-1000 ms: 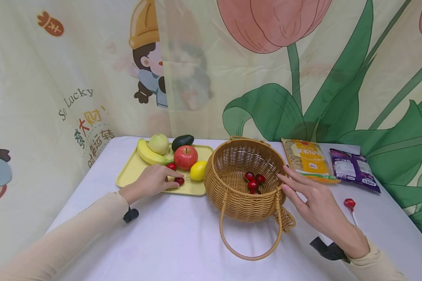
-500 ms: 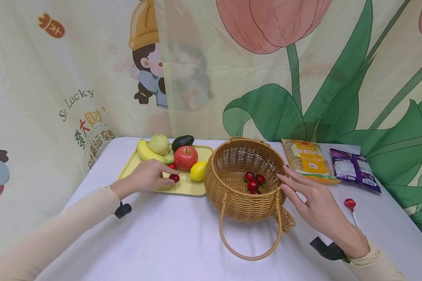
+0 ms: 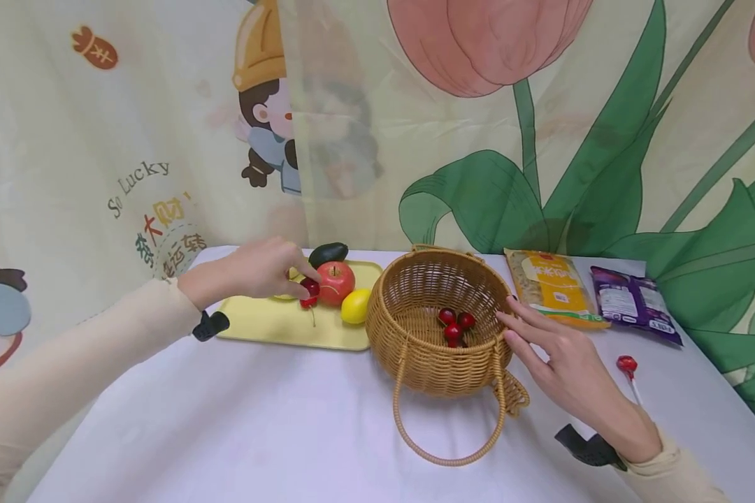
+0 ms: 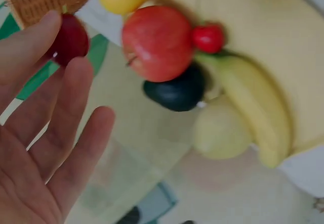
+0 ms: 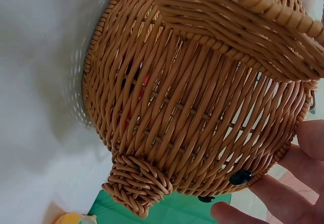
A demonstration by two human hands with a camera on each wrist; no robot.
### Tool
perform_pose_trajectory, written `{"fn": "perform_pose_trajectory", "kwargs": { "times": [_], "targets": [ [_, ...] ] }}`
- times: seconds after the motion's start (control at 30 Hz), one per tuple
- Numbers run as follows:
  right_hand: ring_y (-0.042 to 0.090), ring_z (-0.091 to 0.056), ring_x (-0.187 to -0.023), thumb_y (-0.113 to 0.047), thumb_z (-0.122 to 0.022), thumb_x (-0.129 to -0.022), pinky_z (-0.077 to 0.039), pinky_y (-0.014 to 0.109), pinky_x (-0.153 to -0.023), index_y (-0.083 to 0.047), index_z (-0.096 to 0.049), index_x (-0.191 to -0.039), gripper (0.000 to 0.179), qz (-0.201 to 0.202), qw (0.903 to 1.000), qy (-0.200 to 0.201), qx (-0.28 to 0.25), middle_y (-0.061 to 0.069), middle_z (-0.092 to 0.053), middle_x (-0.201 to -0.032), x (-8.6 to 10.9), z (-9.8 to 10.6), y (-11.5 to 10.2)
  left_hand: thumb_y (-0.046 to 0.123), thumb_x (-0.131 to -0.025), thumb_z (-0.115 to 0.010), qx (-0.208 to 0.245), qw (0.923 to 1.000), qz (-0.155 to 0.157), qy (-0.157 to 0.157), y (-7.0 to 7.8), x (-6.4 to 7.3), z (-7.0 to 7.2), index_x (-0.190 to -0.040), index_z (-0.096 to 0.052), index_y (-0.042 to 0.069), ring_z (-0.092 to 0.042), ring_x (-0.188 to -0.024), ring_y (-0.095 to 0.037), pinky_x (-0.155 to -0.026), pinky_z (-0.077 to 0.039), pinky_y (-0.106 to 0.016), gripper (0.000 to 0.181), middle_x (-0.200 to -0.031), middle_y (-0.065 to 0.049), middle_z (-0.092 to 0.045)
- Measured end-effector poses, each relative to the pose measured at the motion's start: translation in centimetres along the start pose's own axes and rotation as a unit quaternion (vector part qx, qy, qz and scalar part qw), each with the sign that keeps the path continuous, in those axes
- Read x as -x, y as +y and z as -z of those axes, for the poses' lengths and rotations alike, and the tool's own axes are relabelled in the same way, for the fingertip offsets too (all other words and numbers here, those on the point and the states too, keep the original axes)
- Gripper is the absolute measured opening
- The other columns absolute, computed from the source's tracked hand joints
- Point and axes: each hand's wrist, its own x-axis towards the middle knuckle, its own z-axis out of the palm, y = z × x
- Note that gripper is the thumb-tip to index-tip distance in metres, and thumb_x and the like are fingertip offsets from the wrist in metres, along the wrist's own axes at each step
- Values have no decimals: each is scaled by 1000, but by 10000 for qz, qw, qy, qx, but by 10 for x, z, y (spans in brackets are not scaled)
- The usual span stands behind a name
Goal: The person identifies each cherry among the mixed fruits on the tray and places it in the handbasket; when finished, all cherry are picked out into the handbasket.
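Observation:
My left hand (image 3: 258,269) pinches a dark red cherry (image 4: 71,40) between thumb and fingertips, raised over the yellow tray (image 3: 270,328). Beneath it a brighter red cherry (image 4: 208,37) lies beside the apple (image 4: 158,43). The remaining fingers of that hand are spread apart. Extended fingers of my right hand (image 3: 563,363) touch the right rim of the wicker basket (image 3: 409,360), which stands with its mouth facing up and towards me. Inside lie several cherries (image 3: 453,330). From the side, their red shows through the weave in the right wrist view.
On the tray are a lemon (image 3: 355,306), an avocado (image 3: 328,253), a banana (image 4: 258,105) and a pale round fruit (image 4: 223,128). Right of the basket lie a yellow food bag (image 3: 554,286), a purple packet (image 3: 634,302) and a red lollipop (image 3: 627,365). The basket handle (image 3: 449,462) hangs towards me.
My left hand has lifted the dark cherry off the tray's front part and moved it back, up towards the apple. It now covers the banana and pale fruit. My right hand stays put.

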Motion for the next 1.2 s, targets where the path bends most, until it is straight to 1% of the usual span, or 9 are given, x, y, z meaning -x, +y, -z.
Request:
{"fn": "perform_pose_trajectory", "kwargs": {
  "times": [0.17, 0.3, 0.4, 0.5, 0.6, 0.67, 0.8, 0.93, 1.2],
  "targets": [
    [47, -61, -127, -22, -67, -100, -53, 60, -93, -11, -67, -137, 39, -30, 10000, -48, -9, 13, -58, -150, -1, 0, -1, 14, -85, -83, 42, 9983, -416, -404, 20, -27, 23, -117, -79, 13, -54, -62, -11, -62, -45, -25, 32, -105, -3, -81],
    [48, -60, -128, -23, -66, -101, -55, 59, -91, -12, -66, -138, 39, -114, 9999, -124, -10, 13, -56, -151, -2, 0, -1, 15, -88, -81, -81, 9960, -601, -656, 38, -52, 42, -118, -79, 15, -71, -86, -14, -80, -56, -31, 30, -107, -1, -80],
    [48, -60, -128, -24, -66, -101, -55, 59, -90, -12, -65, -139, 39, -137, 9998, -138, -9, 13, -56, -152, -2, 0, -2, 16, -89, -80, -207, 9936, -601, -930, 49, -73, 50, -116, -80, 16, -73, -103, -15, -91, -57, -35, 27, -107, 0, -81],
    [48, -60, -128, -24, -65, -101, -55, 59, -91, -12, -65, -139, 40, -141, 9998, -144, 0, 13, -56, -152, -2, 0, -1, 16, -90, -79, -267, 9890, -545, -1348, 60, -94, 54, -115, -81, 16, -73, -93, -16, -84, -57, -33, 25, -104, -2, -81],
    [48, -60, -127, -24, -66, -101, -55, 59, -90, -11, -66, -138, 39, -123, 9998, -133, 13, 13, -56, -151, -2, 0, -1, 15, -91, -78, -220, 9835, -438, -1740, 70, -113, 53, -117, -79, 15, -70, -75, -15, -74, -55, -28, 27, -105, -4, -81],
    [48, -61, -126, -23, -66, -101, -55, 60, -90, -11, -66, -138, 39, -103, 9999, -117, 26, 14, -57, -151, -2, -1, -1, 15, -91, -79, -137, 9811, -380, -1894, 77, -125, 51, -119, -79, 15, -70, -69, -14, -75, -56, -26, 28, -109, -5, -80],
    [48, -61, -125, -23, -67, -100, -57, 57, -87, -11, -66, -137, 39, -51, 9999, -88, 51, 13, -57, -150, -2, -1, -2, 18, -90, -80, -96, 9793, -351, -1989, 89, -144, 45, -120, -79, 18, -74, -74, -15, -80, -58, -27, 29, -116, -3, -78],
    [48, -62, -125, -22, -67, -100, -58, 55, -85, -11, -66, -137, 39, -53, 9999, -102, 47, 13, -57, -150, -2, -1, -2, 20, -90, -80, -71, 9784, -411, -2027, 100, -161, 34, -117, -80, 21, -73, -76, -18, -72, -57, -26, 27, -115, 0, -78],
    [47, -62, -125, -23, -68, -100, -56, 57, -89, -11, -67, -137, 39, -123, 9998, -123, 67, 12, -58, -150, -2, -1, -3, 20, -91, -79, 187, 9771, -518, -2056, 120, -182, 9, -115, -80, 21, -74, -83, -21, -81, -61, -33, 25, -120, 3, -76]
  ]
}}
